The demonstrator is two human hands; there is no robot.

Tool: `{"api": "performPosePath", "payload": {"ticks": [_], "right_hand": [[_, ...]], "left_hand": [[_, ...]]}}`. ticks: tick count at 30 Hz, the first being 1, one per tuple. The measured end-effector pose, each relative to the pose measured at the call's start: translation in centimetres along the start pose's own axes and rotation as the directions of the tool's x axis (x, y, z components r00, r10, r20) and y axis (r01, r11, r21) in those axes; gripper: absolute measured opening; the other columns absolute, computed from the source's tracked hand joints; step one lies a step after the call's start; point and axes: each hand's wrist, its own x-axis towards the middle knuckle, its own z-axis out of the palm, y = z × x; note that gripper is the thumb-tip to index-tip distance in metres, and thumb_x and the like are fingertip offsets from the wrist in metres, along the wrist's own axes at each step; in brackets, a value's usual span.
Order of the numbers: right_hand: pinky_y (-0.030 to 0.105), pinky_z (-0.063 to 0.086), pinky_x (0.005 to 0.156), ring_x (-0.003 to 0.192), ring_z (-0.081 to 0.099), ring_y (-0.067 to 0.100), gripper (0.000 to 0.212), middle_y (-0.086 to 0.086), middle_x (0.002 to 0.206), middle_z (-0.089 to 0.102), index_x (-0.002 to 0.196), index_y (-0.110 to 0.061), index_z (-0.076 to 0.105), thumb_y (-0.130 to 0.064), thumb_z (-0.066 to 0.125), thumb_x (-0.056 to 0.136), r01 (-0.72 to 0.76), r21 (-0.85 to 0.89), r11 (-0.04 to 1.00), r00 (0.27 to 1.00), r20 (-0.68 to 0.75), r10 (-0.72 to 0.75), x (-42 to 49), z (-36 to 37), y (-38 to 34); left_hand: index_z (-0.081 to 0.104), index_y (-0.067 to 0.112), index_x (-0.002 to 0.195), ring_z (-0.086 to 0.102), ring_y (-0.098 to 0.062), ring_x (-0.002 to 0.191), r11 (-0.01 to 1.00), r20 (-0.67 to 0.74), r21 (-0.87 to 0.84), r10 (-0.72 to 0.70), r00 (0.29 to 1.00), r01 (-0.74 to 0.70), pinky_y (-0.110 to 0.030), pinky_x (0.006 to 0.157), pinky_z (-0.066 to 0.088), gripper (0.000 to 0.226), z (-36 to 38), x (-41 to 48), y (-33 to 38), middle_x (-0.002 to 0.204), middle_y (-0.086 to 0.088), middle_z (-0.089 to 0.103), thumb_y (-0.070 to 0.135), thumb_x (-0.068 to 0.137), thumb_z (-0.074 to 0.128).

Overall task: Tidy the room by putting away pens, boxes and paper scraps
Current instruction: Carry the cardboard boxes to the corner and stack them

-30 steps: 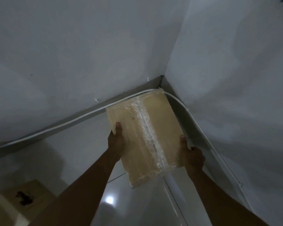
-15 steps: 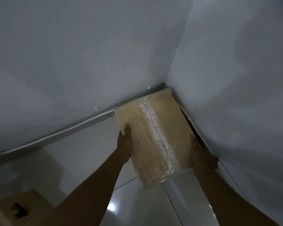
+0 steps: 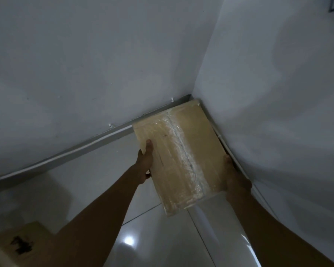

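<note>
Left grip point(image 3: 144, 163), right grip point(image 3: 237, 179) both clamp box point(image 3: 197, 141) by sides (thumbs up top), prob. to seat it into corner point(image 3: 190, 96).

The taped box point(image 3: 181, 157) fills the corner. The back wall point(image 3: 85, 64) runs just behind its far edge and the side wall point(image 3: 278, 93) close along its right, where the right grip point(image 3: 237, 182) takes up the narrow gap. Left of the box the floor point(image 3: 96, 185) lies open; a second carton point(image 3: 21, 239) stands well off, near-left.
</note>
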Motion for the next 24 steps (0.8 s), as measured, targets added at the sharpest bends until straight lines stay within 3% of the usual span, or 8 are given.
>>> {"api": "performPosePath", "payload": {"ticks": [3,7,9,12,16,19,24], "right_hand": [[0.046,0.047,0.098,0.118,0.055,0.035,0.115,0.019,0.134,0.054,0.134,-0.006,0.051,-0.086,0.062,0.051,0.024,0.018,1.0,0.999,0.027,-0.025,-0.5,0.3,0.4],[0.044,0.041,0.105,0.127,0.047,0.036,0.1,0.02,0.142,0.045,0.14,-0.002,0.043,-0.074,0.059,0.071,0.046,-0.097,0.994,0.999,0.031,-0.043,-0.6,0.4,0.2],[0.044,0.043,0.103,0.126,0.048,0.036,0.1,0.02,0.141,0.045,0.14,-0.001,0.041,-0.072,0.06,0.073,0.019,-0.078,0.997,0.999,0.027,-0.017,-0.9,0.5,0.2],[0.043,0.046,0.099,0.122,0.052,0.036,0.1,0.02,0.138,0.048,0.139,-0.001,0.042,-0.072,0.062,0.072,-0.011,-0.088,0.996,1.0,0.024,0.013,-1.3,0.4,0.5],[0.044,0.045,0.098,0.123,0.051,0.035,0.087,0.019,0.138,0.049,0.137,-0.002,0.045,-0.062,0.064,0.077,0.025,-0.033,0.999,0.997,0.068,-0.023,-1.0,0.4,0.5],[0.048,0.042,0.103,0.127,0.046,0.035,0.108,0.019,0.142,0.043,0.141,-0.002,0.037,-0.075,0.061,0.065,-0.001,-0.04,0.999,0.998,0.062,0.003,-1.4,0.0,0.3],[0.038,0.04,0.102,0.128,0.047,0.033,0.093,0.02,0.142,0.044,0.14,0.002,0.036,-0.058,0.068,0.076,0.017,-0.07,0.997,0.997,0.072,-0.012,-2.2,-1.5,0.0]], "left_hand": [[0.029,0.021,0.145,0.048,-0.034,0.122,0.999,-0.029,0.012,0.046,0.999,-0.045,-0.049,0.096,0.044,0.086,-0.2,-0.4,-0.1,0.138,-0.012,0.047,0.077,0.08,0.036],[0.033,0.022,0.143,0.053,-0.031,0.117,1.0,0.041,-0.026,0.011,0.999,-0.01,-0.046,0.092,0.049,0.09,-1.4,0.1,-0.5,0.134,-0.01,0.052,0.081,0.075,0.038],[0.036,0.022,0.142,0.056,-0.029,0.111,0.998,0.075,-0.062,0.011,0.997,-0.007,-0.046,0.09,0.051,0.089,-2.0,0.0,-0.9,0.129,-0.009,0.055,0.081,0.075,0.041],[0.044,0.017,0.133,0.058,-0.026,0.098,0.993,0.109,-0.119,0.022,0.994,-0.009,-0.044,0.087,0.051,0.071,-2.4,-0.5,-1.1,0.113,-0.006,0.059,0.069,0.085,0.045],[0.034,0.021,0.146,0.043,-0.03,0.129,0.992,0.107,-0.122,-0.006,0.994,0.02,-0.055,0.111,0.029,0.084,-2.7,-0.2,-1.8,0.145,-0.009,0.043,0.072,0.081,0.048],[0.026,0.019,0.15,0.031,-0.026,0.141,0.993,0.093,-0.12,-0.002,0.996,0.013,-0.05,0.117,0.019,0.089,-2.8,-0.6,-2.0,0.153,-0.006,0.032,0.073,0.081,0.045],[0.016,0.016,0.152,0.022,-0.025,0.145,0.999,0.034,-0.042,0.027,0.999,-0.026,-0.047,0.118,0.016,0.087,-3.5,-2.5,-2.3,0.159,-0.004,0.02,0.068,0.086,0.04]]}}
